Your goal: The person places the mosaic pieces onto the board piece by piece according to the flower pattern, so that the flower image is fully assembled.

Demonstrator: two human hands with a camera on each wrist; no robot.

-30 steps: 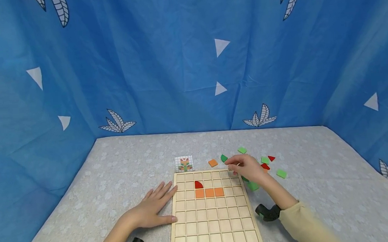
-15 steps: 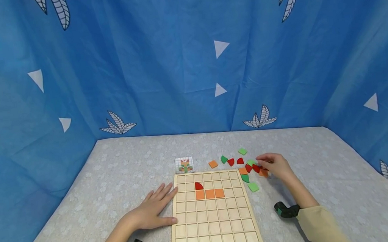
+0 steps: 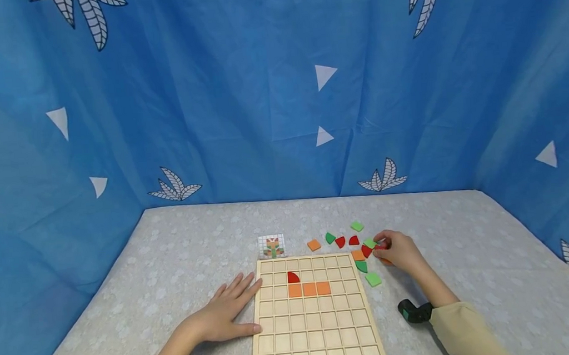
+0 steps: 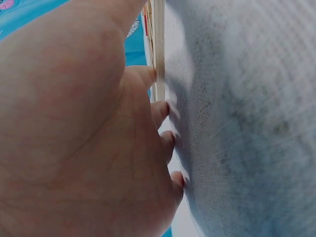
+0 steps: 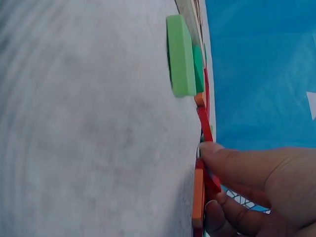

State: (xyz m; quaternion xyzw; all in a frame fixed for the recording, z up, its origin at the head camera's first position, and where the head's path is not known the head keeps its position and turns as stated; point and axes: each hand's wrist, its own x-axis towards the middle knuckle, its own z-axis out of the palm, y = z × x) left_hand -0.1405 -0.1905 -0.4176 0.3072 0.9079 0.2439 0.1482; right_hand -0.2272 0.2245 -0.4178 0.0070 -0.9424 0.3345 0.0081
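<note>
A wooden grid board (image 3: 313,323) lies on the table, holding one red quarter-circle tile (image 3: 293,277) and a row of orange square tiles (image 3: 310,289). My left hand (image 3: 227,313) is spread flat at its left side, with thumb and index finger touching the edge; in the left wrist view the board's edge (image 4: 159,44) meets those fingers. Beyond the board's upper right corner, my right hand (image 3: 400,251) pinches a red tile (image 5: 213,182) between thumb and fingers, low over the pile. An orange tile (image 5: 198,197) lies right under these fingers.
A small pattern card (image 3: 272,246) lies at the board's far edge. Right of it are an orange square (image 3: 314,245), a dark green quarter-circle (image 3: 330,238) and red quarter-circles (image 3: 340,242). A light green square (image 3: 373,279) lies beside the board. Blue cloth (image 3: 267,89) hangs behind the table.
My right hand has moved right, from the board's upper right corner to the tile pile, and its fingers have closed on a red tile. The left hand stays in place.
</note>
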